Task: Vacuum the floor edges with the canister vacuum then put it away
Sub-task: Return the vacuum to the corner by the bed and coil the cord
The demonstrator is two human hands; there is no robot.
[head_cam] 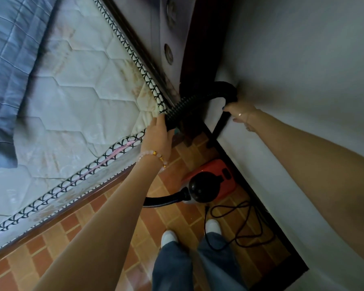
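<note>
Brick-patterned floor tiles (93, 238) run between a bed on the left and a pale wall (303, 80) on the right. At far left a blue blanket (13, 70) lies on the quilted mattress (72, 91), whose corner points toward a dark wooden headboard (198, 49). Just off that corner, the left grip (158, 133), with a beaded bracelet at the wrist, has its fingers curled round the black ribbed hose (181, 106). Below it, the hose's lower stretch passes under the left forearm and plugs into the red and black canister vacuum (210, 181), which sits on the floor beside the dark baseboard (261, 206). The hose arches up into a curved handle (223, 89), and the right grip (240, 114) is closed round the handle's far end, close against the wall. From there the black wand (218, 127) slants down to the floor edge. A black cord (246, 225) lies in loose loops near two white shoes (169, 236).
</note>
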